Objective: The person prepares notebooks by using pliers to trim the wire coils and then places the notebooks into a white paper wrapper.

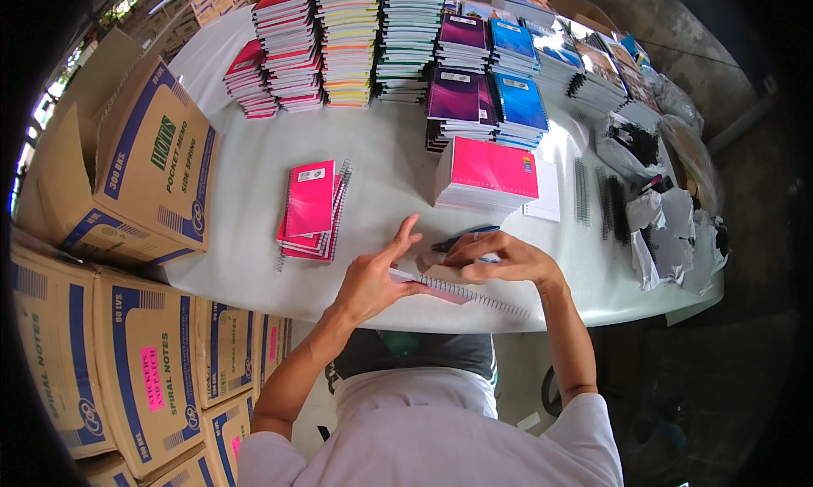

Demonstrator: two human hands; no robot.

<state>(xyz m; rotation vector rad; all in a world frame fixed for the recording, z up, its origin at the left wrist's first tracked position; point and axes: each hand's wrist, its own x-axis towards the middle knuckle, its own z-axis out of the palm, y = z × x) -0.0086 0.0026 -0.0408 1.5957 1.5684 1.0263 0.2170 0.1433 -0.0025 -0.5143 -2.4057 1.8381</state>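
Your widest surface is the white table point(381, 140), its curved near edge running just in front of you. Beside and below it on your left, sealed brown cartons point(127, 334) with blue bands stand stacked, and an open carton point(161, 157) sits above them with its flaps up. Along the table's far side rise tall notebook stacks: red point(292, 63), yellow-orange point(349, 55) and green-edged point(406, 51), then shorter purple point(457, 93) and blue point(521, 102) ones to their right. Nearer you stands a thick pink-covered block point(491, 169), with some white sheets point(546, 195) just beside its right edge. Torn plastic bags point(627, 148) with dark contents crowd the right end. A small pile of pink spiral notebooks point(311, 203) lies on your left, slightly skewed. Your left hand point(377, 275) grips one end of a spiral pad point(445, 292), thumb along its near side and index finger raised; the pad is tilted above the table near its front edge, directly before you, its wire coil trailing toward your right. Your right hand point(501, 257) is curled around a blue-and-black tool point(446, 245), partly hidden by your fingers, just beyond the pad. Smallest are the loose wire coils point(583, 190) lying between the white sheets and the bags.
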